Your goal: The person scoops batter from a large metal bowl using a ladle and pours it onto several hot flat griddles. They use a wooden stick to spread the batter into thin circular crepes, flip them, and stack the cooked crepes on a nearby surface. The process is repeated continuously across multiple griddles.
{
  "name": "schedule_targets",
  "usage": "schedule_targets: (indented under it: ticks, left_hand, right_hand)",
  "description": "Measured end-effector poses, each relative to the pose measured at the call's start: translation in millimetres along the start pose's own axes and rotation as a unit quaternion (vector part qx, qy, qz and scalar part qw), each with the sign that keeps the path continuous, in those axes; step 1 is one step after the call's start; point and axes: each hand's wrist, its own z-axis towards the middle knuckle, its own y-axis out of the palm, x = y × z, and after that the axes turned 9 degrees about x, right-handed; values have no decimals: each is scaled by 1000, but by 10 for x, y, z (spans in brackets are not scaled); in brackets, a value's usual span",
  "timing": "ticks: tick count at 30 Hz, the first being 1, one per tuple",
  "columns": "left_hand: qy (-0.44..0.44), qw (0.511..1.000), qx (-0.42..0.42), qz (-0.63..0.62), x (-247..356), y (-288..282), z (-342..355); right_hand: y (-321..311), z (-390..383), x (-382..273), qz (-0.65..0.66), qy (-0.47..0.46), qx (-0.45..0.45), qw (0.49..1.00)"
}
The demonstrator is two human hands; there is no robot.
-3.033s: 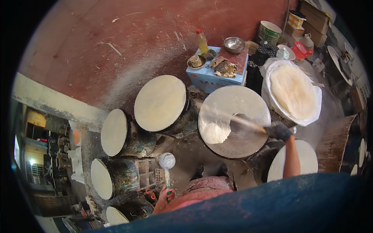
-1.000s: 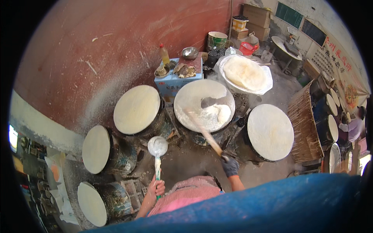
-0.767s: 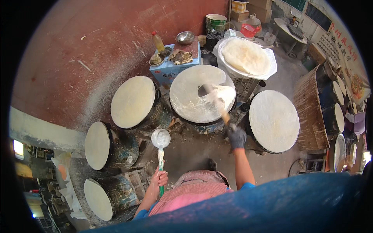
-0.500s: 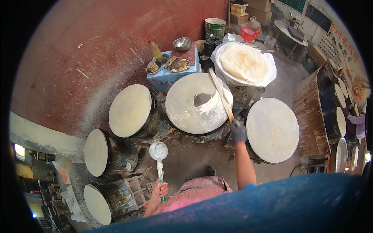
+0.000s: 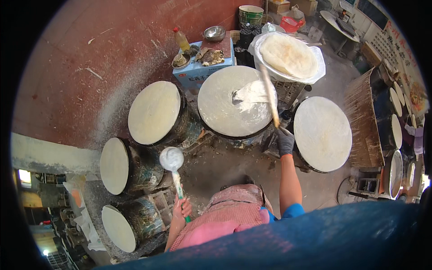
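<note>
Just ahead of the right grip (image 5: pixel 285 141), a flat wooden stick (image 5: pixel 269 96) points away and a bit to the left, over the right side of a big round pan (image 5: pixel 220 112). The right grip wears a dark gray glove, and its fingers curl tight around the near end of the stick. Some white dough (image 5: pixel 253 93) lies on the pan, ahead and to the left of that grip, and its right end meets the stick.

The left grip (image 5: pixel 182 208) is bare. It is wrapped around the green handle of a ladle (image 5: pixel 176 177), with the round cup up ahead of it, well apart from the dough.

Close beside the right grip, on its right, is a pale pan (image 5: pixel 323 134). Off to the left of the left grip are three more: one ahead (image 5: pixel 154 112), one farther out (image 5: pixel 114 166), and one out to the side (image 5: pixel 119 228).

Far ahead of the right grip, a flat, round bread (image 5: pixel 289 55) sits on a white sheet (image 5: pixel 317 74). Left of that, a blue box (image 5: pixel 198 77) holds up a bottle (image 5: pixel 181 39) and a shiny bowl (image 5: pixel 214 33).
</note>
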Motion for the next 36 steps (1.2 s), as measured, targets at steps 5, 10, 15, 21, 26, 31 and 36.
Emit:
schedule_targets:
  ticks: [5,10,15,21,26,31,36]
  left_hand:
    - [-18,999,-15,-35,137,-92,-8]
    - [-18,1000,18,-5,169,-93,70]
    - [-73,993,-21,-92,223,-103,242]
    - [-89,996,23,-12,420,205,831]
    - [-66,996,26,45,516,993,1467]
    - [46,987,-27,153,256,1635,2107]
    - [0,979,66,195,-318,2185,2235]
  right_hand:
    - [16,-360,395,-231,-268,-65,933]
    - [-43,-126,206,-117,-52,18,992]
    - [-115,503,-327,-465,-350,-9,813]
    - [-341,125,-247,-497,-376,-57,780]
    - [-687,-21,-87,-547,-360,-92,750]
    - [-782,-339,113,-548,-275,128,779]
    - [-530,-988,369,-459,-351,-18,816]
